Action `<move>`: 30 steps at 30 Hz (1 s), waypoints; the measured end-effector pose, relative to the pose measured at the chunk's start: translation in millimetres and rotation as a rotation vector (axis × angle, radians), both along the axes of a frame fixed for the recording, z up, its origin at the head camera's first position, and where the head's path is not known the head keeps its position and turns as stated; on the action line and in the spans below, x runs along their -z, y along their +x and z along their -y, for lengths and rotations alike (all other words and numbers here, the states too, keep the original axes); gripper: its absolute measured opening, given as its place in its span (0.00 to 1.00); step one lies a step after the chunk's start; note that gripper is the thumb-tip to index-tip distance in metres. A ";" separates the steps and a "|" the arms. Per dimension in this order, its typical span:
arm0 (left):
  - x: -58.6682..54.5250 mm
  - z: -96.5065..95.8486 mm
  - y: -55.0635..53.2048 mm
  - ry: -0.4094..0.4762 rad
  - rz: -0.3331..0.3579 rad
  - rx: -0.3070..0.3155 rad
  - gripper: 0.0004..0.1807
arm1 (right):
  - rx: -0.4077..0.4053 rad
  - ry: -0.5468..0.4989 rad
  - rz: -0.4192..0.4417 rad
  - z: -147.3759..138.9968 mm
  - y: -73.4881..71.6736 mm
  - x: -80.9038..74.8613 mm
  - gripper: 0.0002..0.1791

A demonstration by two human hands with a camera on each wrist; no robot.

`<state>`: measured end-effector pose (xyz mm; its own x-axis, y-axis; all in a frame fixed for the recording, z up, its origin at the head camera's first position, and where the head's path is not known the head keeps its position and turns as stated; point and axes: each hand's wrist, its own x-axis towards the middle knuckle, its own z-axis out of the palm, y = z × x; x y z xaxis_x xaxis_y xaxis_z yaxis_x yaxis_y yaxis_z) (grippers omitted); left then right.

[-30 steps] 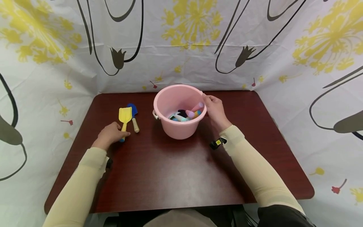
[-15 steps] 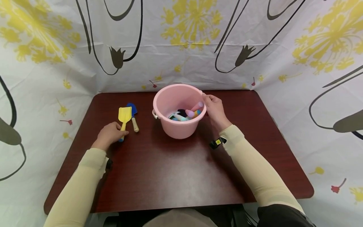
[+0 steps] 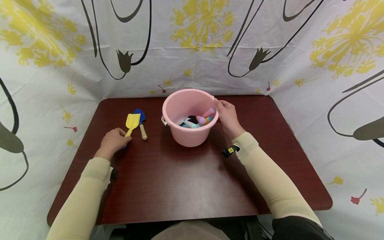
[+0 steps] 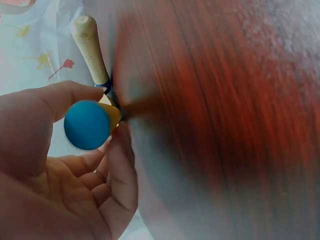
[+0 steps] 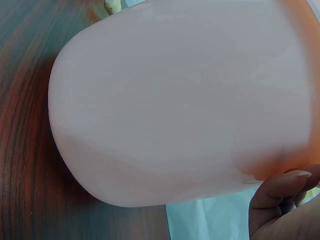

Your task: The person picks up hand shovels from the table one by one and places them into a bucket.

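On the left of the table, my left hand (image 3: 111,142) grips the handle of a yellow toy shovel (image 3: 133,121). Thumb and fingers close round that handle in the left wrist view, where its blue end (image 4: 87,125) faces the camera. The yellow blade partly covers a second toy shovel, with a blue blade (image 3: 140,113) and a wooden handle (image 3: 143,132). At the table's middle stands a pink bucket (image 3: 190,137), its rim pinched on the right side by my right hand (image 3: 228,117). The bucket's side wall (image 5: 175,100) fills most of the right wrist view.
Several small coloured pieces (image 3: 201,120) lie in the bottom of the bucket; their kind is unclear. A white bucket-handle joint (image 3: 164,121) juts out at its left. Patterned cloth (image 3: 192,73) hangs round the back and sides of the dark red table (image 3: 186,186).
My left hand has shifted slightly left, swinging the yellow shovel's handle end left so the shovel lies more slanted. The right hand and the bucket have stayed in place.
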<state>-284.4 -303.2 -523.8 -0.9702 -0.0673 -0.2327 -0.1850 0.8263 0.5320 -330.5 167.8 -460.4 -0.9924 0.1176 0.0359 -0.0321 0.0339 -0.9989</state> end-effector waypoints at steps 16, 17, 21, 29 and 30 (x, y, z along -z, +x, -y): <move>-0.8 9.2 2.4 0.030 -0.230 -0.139 0.23 | 0.002 -0.008 0.017 -0.1 0.1 0.0 0.25; -1.8 9.4 3.0 0.037 -0.243 -0.151 0.23 | 0.001 -0.007 0.018 0.0 0.1 0.0 0.25; -7.0 11.2 4.5 0.063 -0.304 -0.198 0.22 | -0.001 -0.009 0.018 0.4 0.1 -0.4 0.26; -19.0 21.3 3.7 0.140 -0.406 -0.278 0.26 | 0.006 -0.001 0.012 1.0 0.3 -1.7 0.24; -20.3 22.3 3.6 0.158 -0.413 -0.285 0.26 | 0.008 0.002 0.016 1.2 0.6 -1.8 0.24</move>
<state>-280.8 -325.5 -503.6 -0.9314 -0.3373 0.1370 -0.1391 0.6776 0.7222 -329.9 166.6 -458.6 -0.9919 0.1255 0.0205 -0.0161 0.0358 -0.9992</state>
